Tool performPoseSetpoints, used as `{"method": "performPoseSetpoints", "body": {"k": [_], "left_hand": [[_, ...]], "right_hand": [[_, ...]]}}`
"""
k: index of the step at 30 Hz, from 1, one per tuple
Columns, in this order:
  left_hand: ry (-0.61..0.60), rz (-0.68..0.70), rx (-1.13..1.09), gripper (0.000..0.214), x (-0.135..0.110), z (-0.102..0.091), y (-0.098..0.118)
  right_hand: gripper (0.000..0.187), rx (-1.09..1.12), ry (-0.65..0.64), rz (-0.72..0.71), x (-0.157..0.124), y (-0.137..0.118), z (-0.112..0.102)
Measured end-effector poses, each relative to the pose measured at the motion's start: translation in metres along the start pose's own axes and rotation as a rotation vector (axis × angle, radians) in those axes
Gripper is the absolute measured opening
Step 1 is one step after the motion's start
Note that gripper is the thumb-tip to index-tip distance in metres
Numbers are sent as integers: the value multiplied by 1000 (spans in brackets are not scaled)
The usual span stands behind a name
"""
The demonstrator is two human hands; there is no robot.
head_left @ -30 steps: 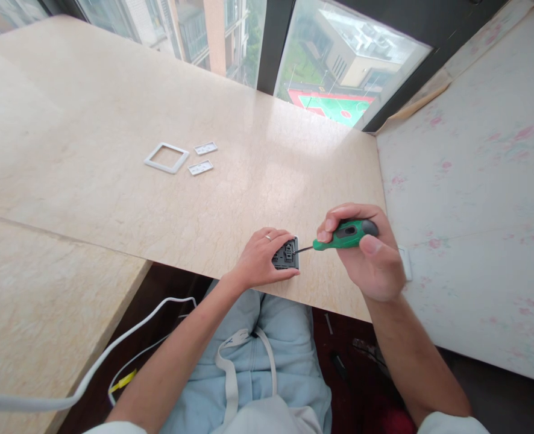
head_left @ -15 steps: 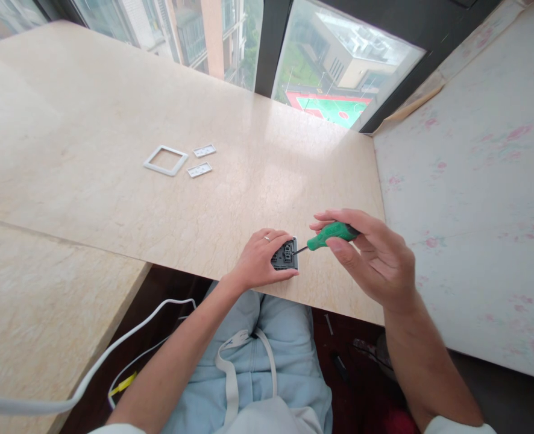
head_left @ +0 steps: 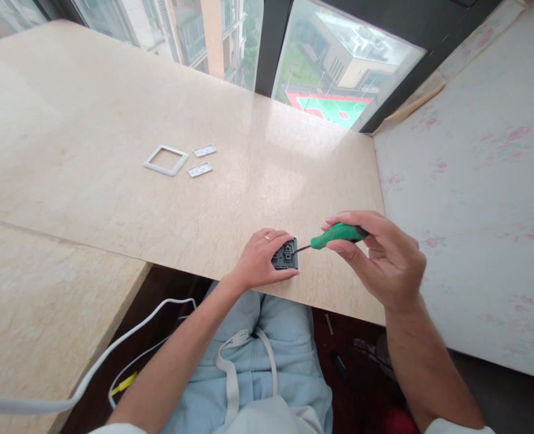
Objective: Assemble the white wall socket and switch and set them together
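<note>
A small, squarish switch-like unit (head_left: pixel 287 254) lies on the pale, veined stone ledge (head_left: pixel 267 175), close to its near edge. Its upturned face is dark grey, with a raised rectangular block in the middle, and a thin white rim runs along its right side. The left hand (head_left: pixel 263 258) is clamped about it, fingers across the far side and thumb along the near one. The right hand (head_left: pixel 382 259), well apart from the left, grips a green screwdriver (head_left: pixel 339 235) between thumb and fingers, its thin dark shaft slanting down to the unit's face.

The left hand covers the left part of the unit, and its underside is out of sight. Whether the screwdriver's tip sits in a screw is too small to tell. The handle's black end is partly hidden by the right hand. A white cable (head_left: pixel 95 367) is cut off at the left edge, and a dark object (head_left: pixel 339 365) on the shadowed floor is hard to make out.
</note>
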State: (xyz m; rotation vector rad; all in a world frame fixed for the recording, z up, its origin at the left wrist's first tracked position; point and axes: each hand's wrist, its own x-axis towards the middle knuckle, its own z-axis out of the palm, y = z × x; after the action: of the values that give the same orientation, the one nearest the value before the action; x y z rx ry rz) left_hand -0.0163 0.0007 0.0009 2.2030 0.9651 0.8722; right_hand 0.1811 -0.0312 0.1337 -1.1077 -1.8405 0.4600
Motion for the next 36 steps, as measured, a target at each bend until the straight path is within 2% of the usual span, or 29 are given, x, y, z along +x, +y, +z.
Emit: {"method": "performPoseSetpoints", "body": {"k": [4,8,13,19,24,27,31,34,36], "left_hand": [[-1,2,3,68,0,0,0],[5,15,2,67,0,0,-1],[5,14,3,67,0,0,-1],[10,12,-6,68,-1,0,0],[16,10,5,68,-1,0,0],[12,13,6,68,0,1,-1],[14,10,4,68,0,1,-1],[15,4,-2,67,-1,1,-1],[14,3,-1,67,-1,1,-1]], "right_hand": [[44,16,1,16,-1,2,0],[48,-35,16,-34,3,4,0],[37,-97,-17,-111,7,4,1],[37,136,-79,83,-1,-6,2],[39,262,-26,129,-8,-6,3],[51,197,42,64,-10,0,6],[62,-13,108,-83,-8,11,10],[59,-130,117,-189,-6,14,11],[50,-113,105,-198,-5,11,12]]}}
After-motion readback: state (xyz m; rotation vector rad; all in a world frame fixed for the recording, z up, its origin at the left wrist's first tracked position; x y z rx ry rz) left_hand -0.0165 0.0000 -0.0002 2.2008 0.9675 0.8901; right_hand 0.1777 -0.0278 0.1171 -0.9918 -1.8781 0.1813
